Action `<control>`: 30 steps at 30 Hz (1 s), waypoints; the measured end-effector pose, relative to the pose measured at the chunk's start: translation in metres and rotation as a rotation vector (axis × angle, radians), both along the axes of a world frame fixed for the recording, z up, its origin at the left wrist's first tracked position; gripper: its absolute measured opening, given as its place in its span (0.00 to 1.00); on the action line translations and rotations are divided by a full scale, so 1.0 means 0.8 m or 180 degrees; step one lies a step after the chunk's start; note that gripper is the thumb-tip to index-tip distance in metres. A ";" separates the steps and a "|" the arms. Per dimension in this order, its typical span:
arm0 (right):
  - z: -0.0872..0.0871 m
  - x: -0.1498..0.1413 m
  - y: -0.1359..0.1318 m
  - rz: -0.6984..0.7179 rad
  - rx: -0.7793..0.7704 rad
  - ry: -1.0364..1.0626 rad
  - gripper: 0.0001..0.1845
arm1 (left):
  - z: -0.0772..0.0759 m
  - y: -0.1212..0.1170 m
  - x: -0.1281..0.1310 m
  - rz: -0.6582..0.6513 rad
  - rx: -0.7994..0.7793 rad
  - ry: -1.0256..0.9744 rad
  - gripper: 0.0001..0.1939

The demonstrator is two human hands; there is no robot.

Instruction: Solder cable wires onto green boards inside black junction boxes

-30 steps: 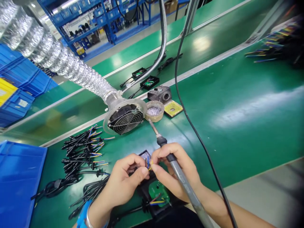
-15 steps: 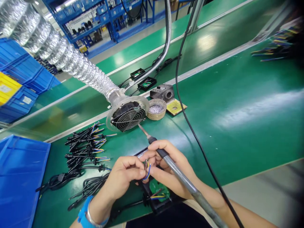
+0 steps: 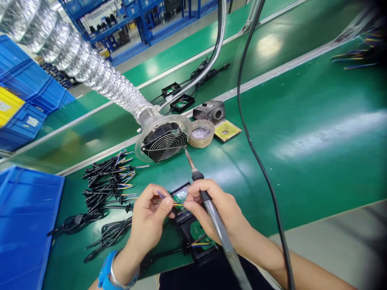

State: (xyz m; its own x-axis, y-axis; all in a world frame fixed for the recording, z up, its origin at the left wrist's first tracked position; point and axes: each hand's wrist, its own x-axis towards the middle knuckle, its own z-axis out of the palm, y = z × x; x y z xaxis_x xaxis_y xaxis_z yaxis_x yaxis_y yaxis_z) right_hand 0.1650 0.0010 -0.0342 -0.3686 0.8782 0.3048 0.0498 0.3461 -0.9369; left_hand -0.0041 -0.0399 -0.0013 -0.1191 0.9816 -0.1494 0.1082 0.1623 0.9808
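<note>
You've got the thin yellow plastic-coated wire pinched in your left hand, above the green tabletop's near edge; your right hand meets its end while gripping the grey-handled soldering iron. Wire's probably light, bendy, easily nicked, so hold the insulation. The black rectangular plastic box below holds a green circuit board; the round tan bowl, silvery bits.

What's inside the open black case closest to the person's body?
A green circuit board and coloured wires show; anything behind the right hand and soldering iron is hidden.
</note>
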 end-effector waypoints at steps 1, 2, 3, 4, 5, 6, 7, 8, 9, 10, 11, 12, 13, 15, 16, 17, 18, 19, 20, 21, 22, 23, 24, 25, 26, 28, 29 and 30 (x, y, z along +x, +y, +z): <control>-0.001 0.000 0.000 -0.0047 0.0017 -0.0080 0.09 | -0.001 0.001 -0.001 -0.0004 -0.0080 -0.0135 0.14; -0.001 0.000 0.000 -0.0091 0.0001 -0.0111 0.10 | -0.001 0.002 -0.002 -0.0100 -0.0178 -0.0169 0.14; -0.002 0.000 0.001 -0.0123 -0.0027 -0.0109 0.11 | -0.001 0.002 -0.003 -0.0250 -0.0272 -0.0100 0.14; -0.003 0.000 0.001 -0.0130 -0.0055 -0.0092 0.13 | -0.001 0.003 -0.004 -0.0391 -0.0339 0.0045 0.13; -0.004 0.000 0.002 -0.0106 -0.0073 -0.0061 0.13 | 0.000 0.003 -0.004 -0.0503 -0.0381 0.0236 0.12; -0.005 0.001 0.003 -0.0055 -0.0085 -0.0020 0.14 | 0.000 0.004 -0.005 -0.0559 -0.0398 0.0440 0.11; -0.007 0.003 0.004 0.0014 -0.0091 0.0028 0.14 | 0.000 0.004 -0.005 -0.0553 -0.0397 0.0611 0.09; -0.008 0.005 0.005 0.0088 -0.0094 0.0076 0.14 | 0.000 0.004 -0.005 -0.0511 -0.0400 0.0723 0.08; -0.010 0.008 0.006 0.0145 -0.0077 0.0131 0.14 | 0.000 0.005 -0.005 -0.0480 -0.0423 0.0769 0.09; -0.011 0.010 0.007 0.0181 -0.0047 0.0180 0.15 | 0.000 0.005 -0.006 -0.0467 -0.0464 0.0757 0.11; -0.012 0.012 0.008 0.0188 -0.0006 0.0217 0.15 | 0.000 0.006 -0.006 -0.0466 -0.0519 0.0697 0.13; -0.013 0.014 0.009 0.0175 0.0046 0.0234 0.16 | 0.000 0.007 -0.006 -0.0470 -0.0580 0.0609 0.15; -0.013 0.016 0.009 0.0157 0.0107 0.0234 0.16 | -0.001 0.007 -0.007 -0.0484 -0.0645 0.0510 0.16; -0.013 0.017 0.011 0.0123 0.0247 0.0213 0.17 | -0.002 0.009 -0.008 -0.0501 -0.0768 0.0311 0.20; -0.012 0.017 0.011 0.0112 0.0328 0.0198 0.17 | -0.003 0.010 -0.008 -0.0501 -0.0824 0.0226 0.21; -0.012 0.016 0.011 0.0096 0.0419 0.0185 0.17 | -0.003 0.011 -0.009 -0.0500 -0.0868 0.0160 0.22; -0.011 0.016 0.011 0.0071 0.0519 0.0184 0.16 | -0.004 0.012 -0.010 -0.0507 -0.0900 0.0114 0.22; -0.011 0.015 0.011 0.0043 0.0627 0.0197 0.16 | -0.004 0.012 -0.010 -0.0521 -0.0920 0.0089 0.22; -0.010 0.014 0.011 0.0020 0.0739 0.0223 0.16 | -0.004 0.013 -0.010 -0.0551 -0.0933 0.0080 0.22; -0.010 0.014 0.011 0.0000 0.0851 0.0258 0.16 | -0.003 0.014 -0.010 -0.0596 -0.0946 0.0075 0.22; -0.010 0.013 0.011 -0.0015 0.0951 0.0287 0.16 | -0.002 0.014 -0.010 -0.0650 -0.0965 0.0069 0.22; -0.010 0.013 0.011 -0.0017 0.1033 0.0297 0.16 | 0.000 0.015 -0.009 -0.0703 -0.0987 0.0065 0.21; -0.010 0.013 0.011 -0.0006 0.1087 0.0277 0.16 | 0.002 0.015 -0.009 -0.0757 -0.1005 0.0066 0.20; -0.010 0.012 0.011 0.0005 0.1117 0.0234 0.15 | 0.004 0.015 -0.009 -0.0814 -0.1015 0.0068 0.19; -0.009 0.012 0.011 0.0006 0.1134 0.0176 0.15 | 0.006 0.016 -0.009 -0.0872 -0.1006 0.0064 0.18; -0.009 0.012 0.013 0.0012 0.1162 0.0058 0.14 | 0.009 0.015 -0.009 -0.1039 -0.0937 0.0075 0.15; -0.009 0.012 0.013 0.0020 0.1169 0.0008 0.14 | 0.010 0.015 -0.009 -0.1134 -0.0894 0.0121 0.12; -0.009 0.012 0.014 0.0050 0.1159 -0.0048 0.13 | 0.010 0.014 -0.009 -0.1198 -0.0849 0.0221 0.10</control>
